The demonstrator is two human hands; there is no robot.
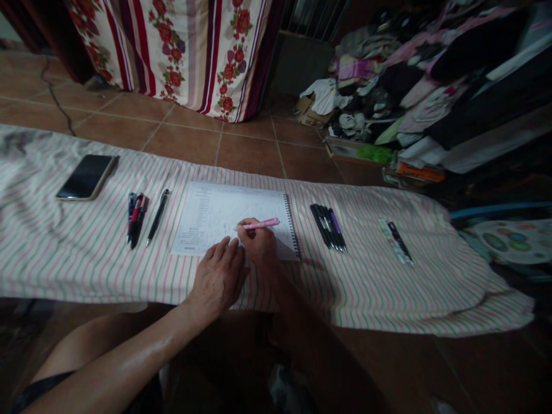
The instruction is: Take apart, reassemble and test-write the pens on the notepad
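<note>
A spiral-bound notebook (pixel 254 201) lies open on the striped cloth, its wire coil along the right side. My right hand (pixel 259 244) grips a pink pen (pixel 264 223), its tip down at the page and its back end pointing right. Resting on the lower edge of the paper, my left hand (pixel 219 276) is laid flat with its fingers stretched forward, beside the right hand. Small marks cover part of the page, too faint to read. Just left of the notebook lies a single black pen (pixel 158 217).
Further left are a small bunch of pens (pixel 137 221) and a dark-screened phone (pixel 86 177). Several black pens (pixel 328 227) lie right of the notebook, with a pen-like item (pixel 400 243) beyond. A striped cloth (pixel 371 287) covers the table; clothes (pixel 328 95) are piled behind at right.
</note>
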